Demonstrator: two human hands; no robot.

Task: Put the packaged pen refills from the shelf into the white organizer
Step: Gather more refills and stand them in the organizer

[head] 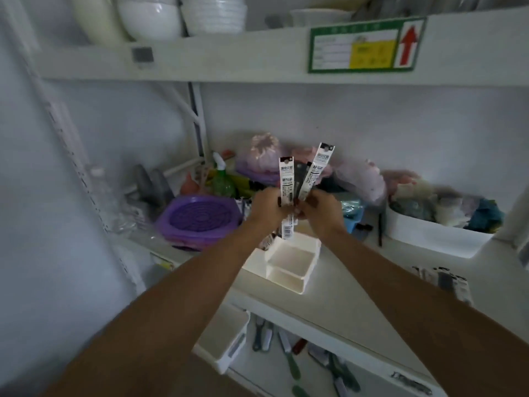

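Several long, narrow white paper-and-plastic packets of pen refills [287,193] are being pinched in a fanned bunch between both hands, the left hand [267,206] and the right hand [322,209] being pressed close together around their middles. The lower ends are being held just above the white plastic stepped organizer [289,260], which is standing directly below the hands. A few packets appear to be already lodged in its rear compartment, though this is blurred. More flat packets [446,280] are lying on the shelf [357,285], well apart to the right of the right hand, so the task is judged partly done.
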